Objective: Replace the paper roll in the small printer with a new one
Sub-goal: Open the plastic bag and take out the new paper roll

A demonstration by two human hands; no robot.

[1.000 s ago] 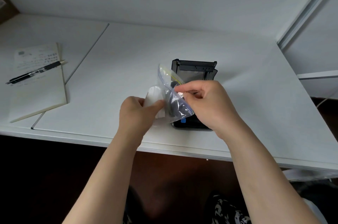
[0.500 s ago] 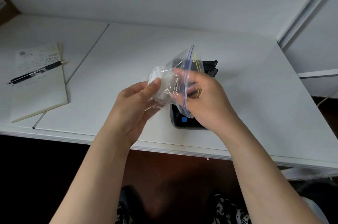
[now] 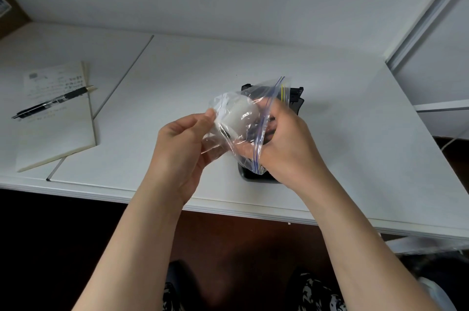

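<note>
A clear zip bag (image 3: 264, 97) with a blue and yellow seal strip is held above the desk, and a white paper roll (image 3: 241, 113) lies inside it. My left hand (image 3: 182, 143) pinches the bag's closed end from the left. My right hand (image 3: 289, 148) grips the bag at its mouth, with fingers reaching inside towards the roll. Beneath both sits the small black printer (image 3: 295, 97) with its lid raised, mostly hidden by the bag and my right hand.
A notepad (image 3: 58, 130) with a black pen (image 3: 54, 101) on it lies at the left of the white desk (image 3: 355, 133). The desk's front edge runs just below my hands. A wall and a white frame (image 3: 431, 5) stand behind and to the right.
Both hands lifted the bag up from near the desk and turned it so its mouth faces right. My right fingers have gone into the mouth, and my left hand shifted to the closed end.
</note>
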